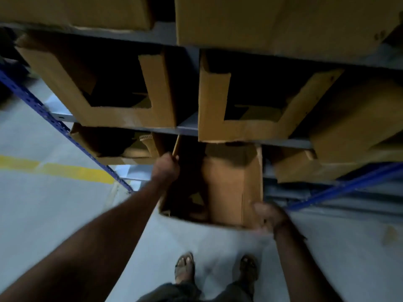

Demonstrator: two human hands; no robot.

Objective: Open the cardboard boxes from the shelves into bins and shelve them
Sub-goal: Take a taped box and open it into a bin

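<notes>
Feet: two sandalled feet (184, 269) at 6 o'clock, on smooth grey floor (54, 203).
Right hand: right hand (270, 216) at 4 o'clock, blurred, fingers curled over the near right corner of the box (229, 188); thumb lies on the box's side.
Left hand: left hand (166, 168) just left of centre, fingers closed round the top edge of the box's far left wall.
Box: one brown cardboard box between the two hands, tilted, open side dark, its far end under the lowest shelf edge; whether it rests on the shelf I cannot tell.
Bins: two cut-front cardboard bins on the middle shelf (187, 127), left bin (122, 118) at 10 o'clock and right bin (244, 129) at 1 o'clock, each with an L-shaped front opening and dark inside.
Other boxes: one low open box (113, 153) at 9 o'clock beside the left hand; closed box (357, 118) at 2 o'clock; two more along the top at 12.
Rack: blue perforated metal uprights (43, 110), grey shelf boards.
Floor mark: yellow stripe (72, 171) at 9 o'clock.
</notes>
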